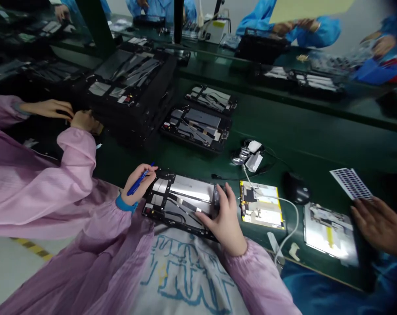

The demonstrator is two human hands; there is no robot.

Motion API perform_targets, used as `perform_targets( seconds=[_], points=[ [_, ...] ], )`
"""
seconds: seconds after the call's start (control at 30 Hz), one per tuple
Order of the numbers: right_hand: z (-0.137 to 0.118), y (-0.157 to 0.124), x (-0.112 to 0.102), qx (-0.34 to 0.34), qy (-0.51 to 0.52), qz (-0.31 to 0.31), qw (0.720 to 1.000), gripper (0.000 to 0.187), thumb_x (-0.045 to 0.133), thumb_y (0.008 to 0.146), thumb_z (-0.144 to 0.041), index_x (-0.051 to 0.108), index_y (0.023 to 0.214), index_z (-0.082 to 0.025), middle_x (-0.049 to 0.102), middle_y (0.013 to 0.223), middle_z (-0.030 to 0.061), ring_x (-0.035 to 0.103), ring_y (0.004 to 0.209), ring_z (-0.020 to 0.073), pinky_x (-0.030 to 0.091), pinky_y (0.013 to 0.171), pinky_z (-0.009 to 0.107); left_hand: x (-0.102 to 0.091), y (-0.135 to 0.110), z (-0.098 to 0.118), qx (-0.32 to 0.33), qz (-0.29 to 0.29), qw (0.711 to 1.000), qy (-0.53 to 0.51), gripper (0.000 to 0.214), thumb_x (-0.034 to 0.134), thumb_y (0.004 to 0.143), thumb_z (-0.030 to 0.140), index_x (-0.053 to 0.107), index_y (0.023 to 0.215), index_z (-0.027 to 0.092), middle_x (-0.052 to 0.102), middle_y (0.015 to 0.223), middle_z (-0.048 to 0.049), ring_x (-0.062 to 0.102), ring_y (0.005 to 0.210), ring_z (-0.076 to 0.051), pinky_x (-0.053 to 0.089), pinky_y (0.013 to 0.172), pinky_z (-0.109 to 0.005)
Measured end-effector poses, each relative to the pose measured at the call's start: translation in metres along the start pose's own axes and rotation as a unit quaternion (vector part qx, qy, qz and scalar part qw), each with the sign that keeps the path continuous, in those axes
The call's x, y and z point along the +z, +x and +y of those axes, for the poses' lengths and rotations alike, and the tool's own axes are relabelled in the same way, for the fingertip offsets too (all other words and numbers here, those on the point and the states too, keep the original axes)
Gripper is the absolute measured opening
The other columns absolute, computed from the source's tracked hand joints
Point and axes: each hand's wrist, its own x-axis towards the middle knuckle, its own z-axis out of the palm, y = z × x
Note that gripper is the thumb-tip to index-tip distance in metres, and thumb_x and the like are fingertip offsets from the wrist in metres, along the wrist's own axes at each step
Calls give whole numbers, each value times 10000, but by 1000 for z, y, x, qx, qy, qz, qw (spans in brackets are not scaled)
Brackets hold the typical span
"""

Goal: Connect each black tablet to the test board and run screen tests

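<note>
An opened tablet [191, 188] lies face down before me, its silver battery and flat ribbon cables showing. At its left end is my left hand [137, 183], closed with a blue pen [139, 180] held across the fingers; the fingertips are close to the tablet's edge. My right hand [227, 221] reaches over the right end, thumb and fingers curled round a small dark rounded object [216, 197] on the tablet. What that object is cannot be made out, and the palm hides part of the tablet's right end.
Two more opened tablets [196, 127] lie beyond, beside a tall stack of black trays [126, 92]. To the right are a cabled board [262, 205], a black mouse [296, 188] and a silver panel [331, 234]. Co-workers' hands [382, 223] work at both sides; one holds a label sheet [352, 183].
</note>
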Motion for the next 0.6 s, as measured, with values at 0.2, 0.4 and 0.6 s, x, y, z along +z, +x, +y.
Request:
perform_targets(
  seconds=[0.2,0.4,0.6],
  points=[
    [3,1,5,-53,-40,18,998,387,593,857,-397,580,1206,-230,387,1455,167,243,1408,389,331,1035,682,3,-1,11,-3,7,999,38,202,695,730,319,588,840,188,632,859,-21,590,702,-148,446,628,-246],
    [-4,2,10,-66,-10,14,998,105,539,870,-261,621,840,-203,561,1331,131,323,1392,371,232,1042,743,0,7,17,-11,7,1000,4,194,723,683,262,570,773,185,542,659,28,495,581,-122,388,570,-232],
    [-9,9,-5,-171,105,-35,979,79,520,861,-205,593,840,-227,713,1021,69,528,1258,282,205,1120,667,-8,12,26,-9,18,1000,24,178,680,696,223,505,710,193,437,591,42,401,532,-115,300,506,-225]
  ],
)
